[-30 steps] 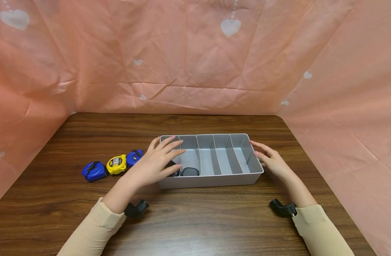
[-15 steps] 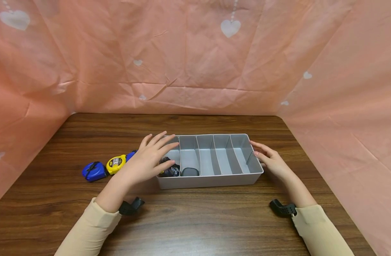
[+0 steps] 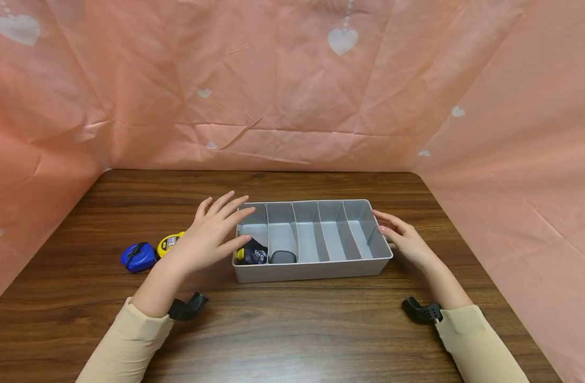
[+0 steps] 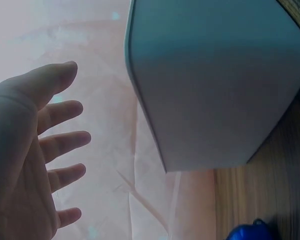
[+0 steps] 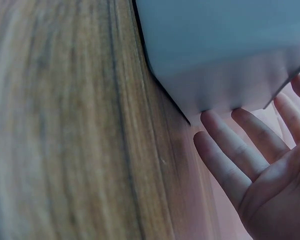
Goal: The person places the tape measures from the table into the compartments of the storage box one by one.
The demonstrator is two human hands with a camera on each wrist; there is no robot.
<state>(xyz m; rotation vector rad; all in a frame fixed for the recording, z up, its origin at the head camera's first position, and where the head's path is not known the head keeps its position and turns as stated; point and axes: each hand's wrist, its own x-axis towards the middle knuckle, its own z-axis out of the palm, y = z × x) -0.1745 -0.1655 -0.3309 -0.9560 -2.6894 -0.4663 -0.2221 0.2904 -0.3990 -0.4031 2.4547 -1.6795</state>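
My left hand (image 3: 201, 242) hovers beside the left end of the grey divided box (image 3: 306, 270), fingers spread and holding nothing. In the left wrist view, a gap separates its fingers from the box's end wall (image 4: 215, 110). At the box's right end, my right hand (image 3: 409, 242) touches the end wall with extended fingertips (image 5: 210, 117), its thumb near the rim. A black and yellow tape measure (image 3: 254, 252) marked 5m lies in the leftmost compartment. One compartment over sits a dark grey rounded object (image 3: 283, 257), its kind unclear.
Left of the box, a blue tape measure (image 3: 138, 257) and a yellow tape measure (image 3: 169, 243) lie on the brown wooden table (image 3: 302, 330), the yellow one partly behind my left hand. Pink cloth (image 3: 282, 96) with white hearts surrounds the table's back and sides.
My left hand has drawn leftward off the box, uncovering the 5m tape measure and covering the second blue one. The right hand stays at the box's end.
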